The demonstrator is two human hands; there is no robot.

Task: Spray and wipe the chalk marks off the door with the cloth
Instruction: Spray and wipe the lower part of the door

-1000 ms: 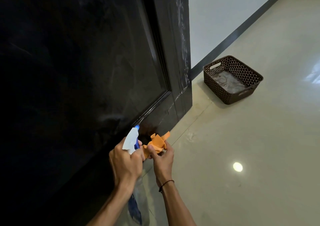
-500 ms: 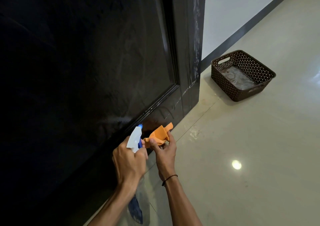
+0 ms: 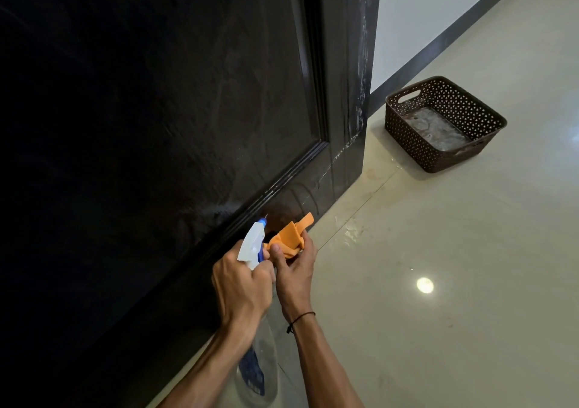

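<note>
We've got faint chalk marks (image 3: 362,72) streaking the right edge and lower corner of the dark door (image 3: 175,100), and our left hand (image 3: 242,285) is clenched around the spray bottle (image 3: 252,246), nozzle aimed at the bottom rail. Right beside it our right hand (image 3: 294,274) grasps the bunched orange cloth (image 3: 289,235) just off the door's foot, and well apart on the glossy tiled floor (image 3: 438,282) sits a brown perforated basket (image 3: 443,122).
</note>
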